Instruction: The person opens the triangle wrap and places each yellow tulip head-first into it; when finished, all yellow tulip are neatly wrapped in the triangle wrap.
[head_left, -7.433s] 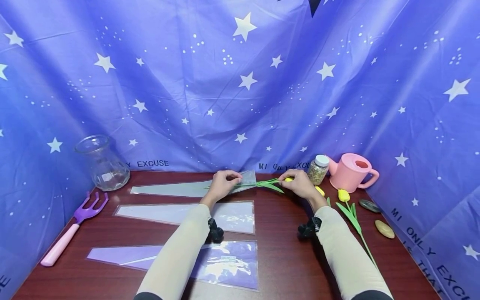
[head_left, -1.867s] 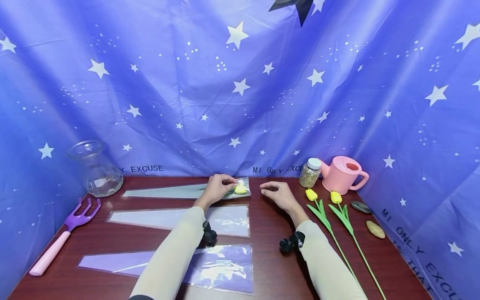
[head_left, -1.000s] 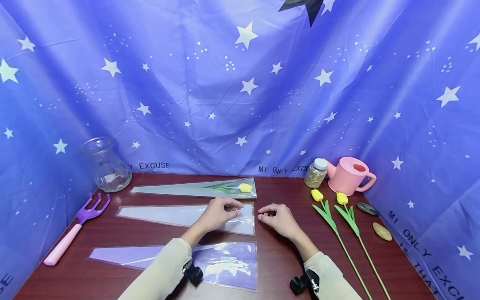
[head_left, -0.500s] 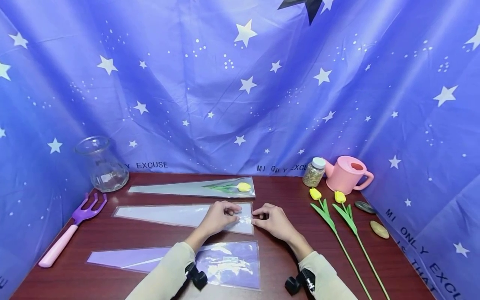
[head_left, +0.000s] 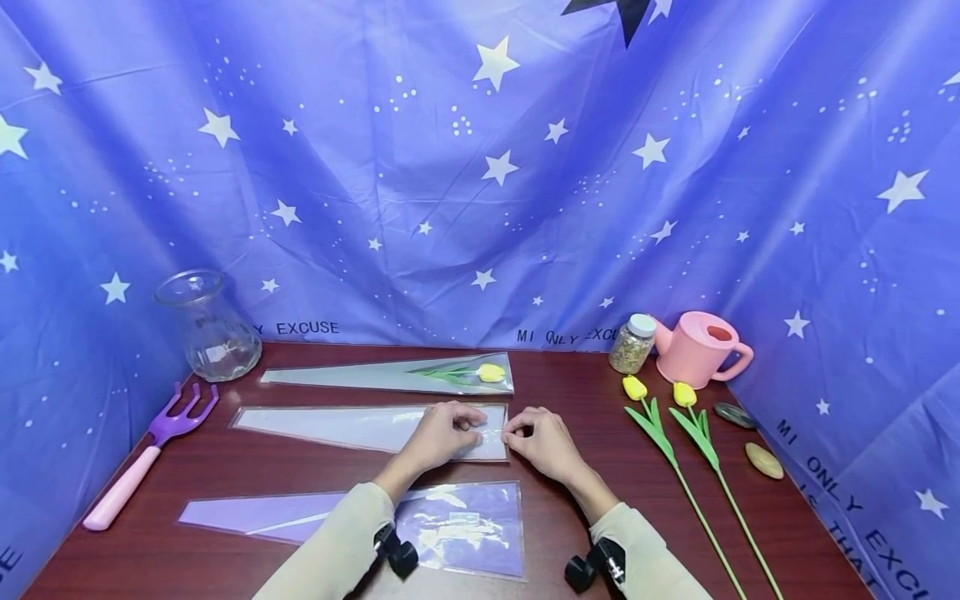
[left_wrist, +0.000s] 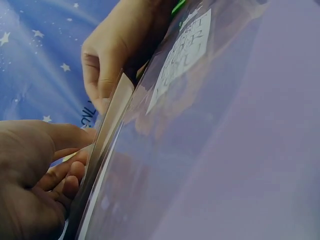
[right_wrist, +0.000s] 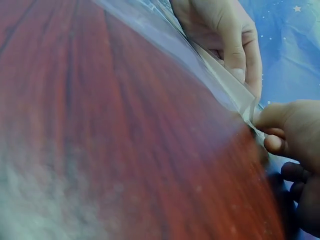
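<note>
A white flower sleeve [head_left: 322, 427] lies in the middle of the table. My right hand [head_left: 551, 446] pinches its wide right edge between thumb and index finger. On the sleeve near that edge rests my left hand [head_left: 435, 437], thumb and index finger apart; the sleeve stands against its fingers in the left wrist view. Behind, a grey sleeve [head_left: 322, 377] has a yellow artificial tulip [head_left: 491, 373] inside. A purple sleeve [head_left: 457, 533] lies in front, partly under my left forearm. Two more yellow tulips, a left one [head_left: 658, 437] and a right one [head_left: 701, 446], lie to the right.
A glass vase [head_left: 221, 346] stands at back left, with a purple hand fork [head_left: 174, 421] before it. A lidded jar [head_left: 632, 346] and a pink watering can [head_left: 693, 350] stand at back right. Dark [head_left: 735, 415] and tan stones [head_left: 763, 461] lie near the right edge.
The tulip has gone fully into the grey sleeve, and I have let go of it. Both hands have moved nearer to the white sleeve; my right hand has taken its edge.
</note>
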